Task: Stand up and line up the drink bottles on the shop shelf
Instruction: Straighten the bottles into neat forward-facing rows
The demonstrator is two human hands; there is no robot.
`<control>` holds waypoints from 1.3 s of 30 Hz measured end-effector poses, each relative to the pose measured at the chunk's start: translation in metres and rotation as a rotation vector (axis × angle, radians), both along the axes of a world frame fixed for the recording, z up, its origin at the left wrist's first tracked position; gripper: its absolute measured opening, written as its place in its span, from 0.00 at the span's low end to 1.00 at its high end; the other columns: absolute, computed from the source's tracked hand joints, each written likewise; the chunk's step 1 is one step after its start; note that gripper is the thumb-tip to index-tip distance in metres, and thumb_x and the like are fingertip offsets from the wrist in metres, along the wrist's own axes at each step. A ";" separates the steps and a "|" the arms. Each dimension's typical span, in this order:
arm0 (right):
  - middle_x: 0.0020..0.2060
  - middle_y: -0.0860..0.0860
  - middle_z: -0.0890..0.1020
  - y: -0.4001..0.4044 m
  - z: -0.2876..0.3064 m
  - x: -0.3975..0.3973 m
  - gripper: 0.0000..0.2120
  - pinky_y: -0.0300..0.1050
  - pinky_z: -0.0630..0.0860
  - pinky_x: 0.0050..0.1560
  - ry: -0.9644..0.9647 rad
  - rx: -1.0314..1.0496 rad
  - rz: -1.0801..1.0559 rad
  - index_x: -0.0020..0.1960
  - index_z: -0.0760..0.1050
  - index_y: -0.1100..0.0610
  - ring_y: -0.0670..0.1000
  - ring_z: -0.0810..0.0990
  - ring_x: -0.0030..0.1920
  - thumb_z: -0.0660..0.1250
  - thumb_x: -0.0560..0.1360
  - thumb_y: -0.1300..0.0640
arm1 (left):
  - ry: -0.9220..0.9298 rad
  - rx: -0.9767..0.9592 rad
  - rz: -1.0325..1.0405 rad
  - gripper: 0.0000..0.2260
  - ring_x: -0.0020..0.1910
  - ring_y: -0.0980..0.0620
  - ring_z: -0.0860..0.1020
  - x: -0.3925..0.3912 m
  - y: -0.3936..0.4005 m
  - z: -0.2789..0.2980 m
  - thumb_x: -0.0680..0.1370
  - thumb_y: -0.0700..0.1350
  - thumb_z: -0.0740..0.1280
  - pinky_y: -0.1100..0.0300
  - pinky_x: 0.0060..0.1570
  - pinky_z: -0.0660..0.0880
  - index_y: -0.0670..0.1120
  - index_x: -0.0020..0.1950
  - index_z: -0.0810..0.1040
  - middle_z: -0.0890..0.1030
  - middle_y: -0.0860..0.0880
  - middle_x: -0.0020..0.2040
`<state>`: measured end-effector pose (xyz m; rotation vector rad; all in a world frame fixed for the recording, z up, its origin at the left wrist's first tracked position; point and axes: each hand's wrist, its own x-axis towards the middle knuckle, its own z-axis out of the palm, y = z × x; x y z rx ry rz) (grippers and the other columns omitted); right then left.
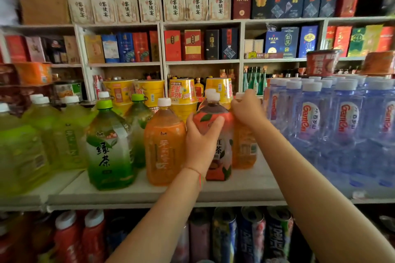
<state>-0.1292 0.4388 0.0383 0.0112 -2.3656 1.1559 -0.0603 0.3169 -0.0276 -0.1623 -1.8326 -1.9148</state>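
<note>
— Two hands on the white shelf (245, 188)?
— Yes. The left hand (201, 143) wraps the upright red tea bottle (218, 134); the right hand (248, 109) grips the cap end of the orange bottle (243, 147) behind it.

tea bottles (164, 143): clear glossy plastic, shiny film labels
caps (164, 102): matt plastic
shelf (149, 190): smooth matt board
boxes at 12 o'clock (175, 6): printed card

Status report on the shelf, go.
Left hand grips red tea bottle. Right hand grips top of orange bottle behind. Water bottles crowd the right.
</note>
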 end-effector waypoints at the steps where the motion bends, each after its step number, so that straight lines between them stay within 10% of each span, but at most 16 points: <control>1: 0.50 0.56 0.79 0.001 -0.003 -0.002 0.16 0.45 0.68 0.36 0.025 -0.018 0.001 0.65 0.66 0.63 0.53 0.77 0.43 0.62 0.81 0.57 | -0.008 0.004 0.004 0.36 0.71 0.53 0.68 0.001 0.001 0.000 0.76 0.56 0.72 0.57 0.66 0.67 0.55 0.79 0.58 0.69 0.54 0.73; 7: 0.57 0.60 0.75 0.008 -0.009 -0.004 0.19 0.53 0.72 0.57 0.180 0.198 -0.180 0.60 0.73 0.61 0.62 0.73 0.60 0.66 0.79 0.47 | -0.035 0.014 0.007 0.38 0.67 0.54 0.72 0.003 0.003 -0.006 0.73 0.58 0.74 0.61 0.59 0.70 0.58 0.78 0.59 0.72 0.55 0.71; 11: 0.51 0.57 0.79 0.015 -0.005 0.001 0.16 0.49 0.70 0.45 0.239 0.215 -0.174 0.57 0.73 0.61 0.60 0.77 0.53 0.66 0.79 0.48 | -0.011 0.002 0.041 0.38 0.58 0.61 0.75 0.002 0.005 -0.009 0.71 0.55 0.77 0.71 0.46 0.69 0.57 0.76 0.62 0.76 0.57 0.63; 29: 0.37 0.48 0.78 0.031 0.006 0.068 0.08 0.44 0.73 0.33 0.353 0.252 0.088 0.46 0.77 0.55 0.51 0.78 0.39 0.70 0.71 0.52 | 0.043 -0.011 0.185 0.39 0.66 0.52 0.73 -0.002 0.024 -0.026 0.69 0.63 0.71 0.49 0.69 0.69 0.54 0.76 0.62 0.75 0.53 0.67; 39: 0.35 0.44 0.77 0.030 0.044 0.099 0.06 0.38 0.72 0.33 0.372 0.197 0.271 0.44 0.80 0.53 0.43 0.75 0.35 0.74 0.70 0.53 | -0.246 0.234 -0.357 0.35 0.65 0.41 0.78 0.009 0.017 -0.020 0.69 0.72 0.68 0.35 0.66 0.71 0.61 0.73 0.69 0.81 0.47 0.65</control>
